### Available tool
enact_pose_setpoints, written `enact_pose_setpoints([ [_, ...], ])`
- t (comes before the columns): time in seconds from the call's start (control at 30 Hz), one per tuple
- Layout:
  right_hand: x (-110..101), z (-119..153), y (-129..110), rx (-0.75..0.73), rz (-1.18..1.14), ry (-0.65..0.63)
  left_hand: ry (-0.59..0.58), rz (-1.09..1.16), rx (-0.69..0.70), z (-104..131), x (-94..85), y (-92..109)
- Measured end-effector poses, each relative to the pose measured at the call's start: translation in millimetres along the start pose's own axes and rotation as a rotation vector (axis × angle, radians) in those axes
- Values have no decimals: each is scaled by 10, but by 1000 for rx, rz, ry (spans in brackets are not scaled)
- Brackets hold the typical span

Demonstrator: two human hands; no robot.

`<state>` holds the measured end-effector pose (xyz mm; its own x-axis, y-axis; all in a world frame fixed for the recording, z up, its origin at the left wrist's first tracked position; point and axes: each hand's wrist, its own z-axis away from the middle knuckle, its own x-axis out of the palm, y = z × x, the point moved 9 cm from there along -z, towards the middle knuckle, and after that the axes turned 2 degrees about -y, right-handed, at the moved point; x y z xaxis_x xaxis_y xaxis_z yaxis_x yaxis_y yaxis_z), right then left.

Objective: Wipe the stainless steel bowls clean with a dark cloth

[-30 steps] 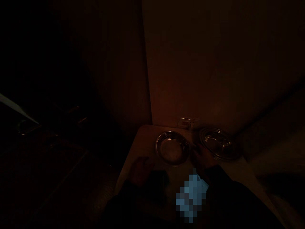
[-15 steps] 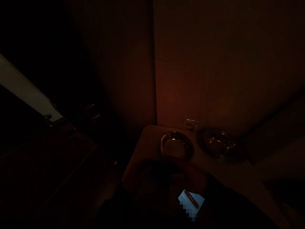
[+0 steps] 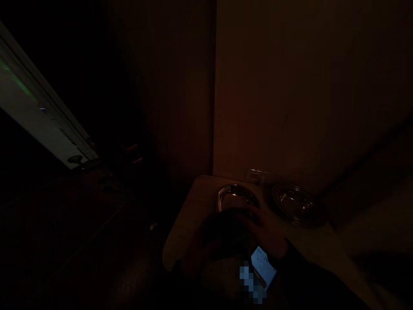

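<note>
The scene is very dark. Between my two hands is a dark, soft-edged bundle, perhaps cloth; its kind cannot be made out. My right hand has its fingers closed over the bundle's right side. At the lower left of the bundle, my left hand grips it, though its fingers are mostly lost in shadow. Just behind the bundle lies a round shiny metal plate, its front part hidden. Below my right wrist a lit phone screen glows, partly blurred out.
A second shiny metal dish stands at the right on the pale table. A wall socket plate sits low on the wall behind. Off to the left are a pale lit panel and the dark floor.
The bundle has risen and now covers the front of the plate. My right hand has moved up, showing more of the phone screen. The view has shifted slightly.
</note>
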<state>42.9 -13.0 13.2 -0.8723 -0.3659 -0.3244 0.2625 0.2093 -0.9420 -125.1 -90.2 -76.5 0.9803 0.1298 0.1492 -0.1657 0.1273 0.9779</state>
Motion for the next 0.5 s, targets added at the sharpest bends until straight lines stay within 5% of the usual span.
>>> enact_pose_setpoints([
  [0.13,-211,25,108,12,-31,115,118,7,-43,10,-159,81],
  [0.33,-6,189,49,-78,-64,-250,207,-95,-50,-55,-299,148],
  [0.5,-98,114,212,25,-3,-35,153,-175,19,-37,-267,-26],
])
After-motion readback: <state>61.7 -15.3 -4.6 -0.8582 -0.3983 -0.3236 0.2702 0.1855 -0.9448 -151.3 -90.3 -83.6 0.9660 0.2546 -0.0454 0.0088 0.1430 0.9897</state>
